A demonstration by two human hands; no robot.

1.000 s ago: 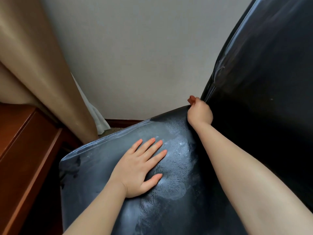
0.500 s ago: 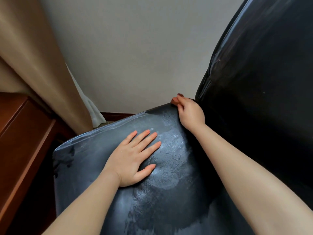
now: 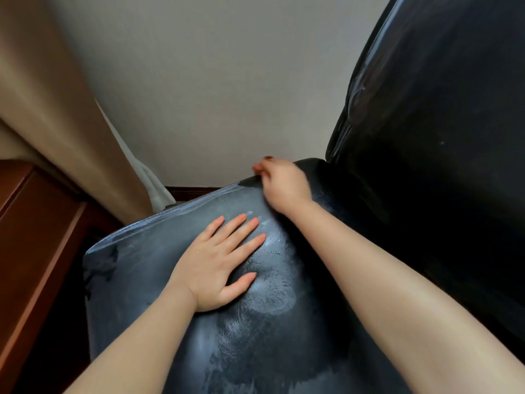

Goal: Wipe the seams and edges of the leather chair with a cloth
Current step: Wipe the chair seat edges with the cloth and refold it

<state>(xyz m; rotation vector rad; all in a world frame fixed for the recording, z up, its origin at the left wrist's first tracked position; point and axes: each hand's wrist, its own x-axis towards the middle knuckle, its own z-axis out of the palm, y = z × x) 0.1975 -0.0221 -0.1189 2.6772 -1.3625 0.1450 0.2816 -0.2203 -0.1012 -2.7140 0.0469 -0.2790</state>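
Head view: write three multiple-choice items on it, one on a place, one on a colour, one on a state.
1. Where is the right hand?
A. on the seat's far edge
B. on the wooden cabinet
C. on the curtain

2. What colour is the chair seat?
A. red
B. black
C. white

3. How does the left hand lie?
A. clenched in a fist
B. flat, fingers straight
C. pinching a cloth

Answers: 1 A, its fingers curl at the seat's far edge; 2 B, the leather is black and shiny; 3 B, its palm is down on the seat.

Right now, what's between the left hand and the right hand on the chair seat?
Head view: only bare seat leather, with whitish wet-looking streaks, lies between the flat left hand and the right hand at the seat's far edge. No cloth shows.
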